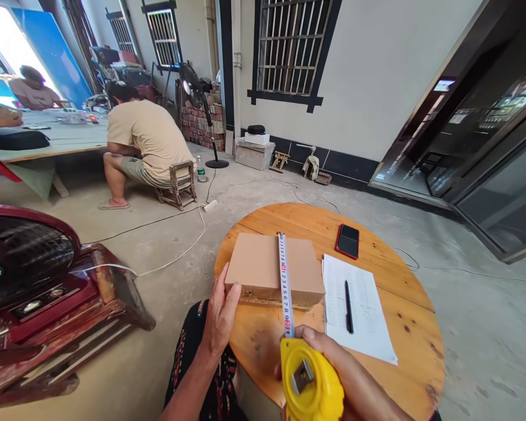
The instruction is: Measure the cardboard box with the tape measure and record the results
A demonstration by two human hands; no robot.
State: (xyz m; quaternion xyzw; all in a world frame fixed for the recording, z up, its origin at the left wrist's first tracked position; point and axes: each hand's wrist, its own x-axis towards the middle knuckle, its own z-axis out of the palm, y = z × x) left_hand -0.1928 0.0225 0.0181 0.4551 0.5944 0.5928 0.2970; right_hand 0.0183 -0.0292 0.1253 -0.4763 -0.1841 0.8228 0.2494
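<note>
A flat brown cardboard box (263,266) lies on a round wooden table (403,327). My right hand (350,380) is wrapped round a yellow tape measure (310,380) at the table's near edge. Its white blade (284,280) runs away from me across the top of the box to its far edge. My left hand (221,316) rests with flat, stretched fingers against the box's near left corner.
Right of the box lie a white sheet of paper (359,316) with a black pen (348,305) on it, and a red-cased phone (348,241). A dark red fan and wooden furniture (48,280) stand at left. A person (144,146) sits on a stool beyond; cables cross the floor.
</note>
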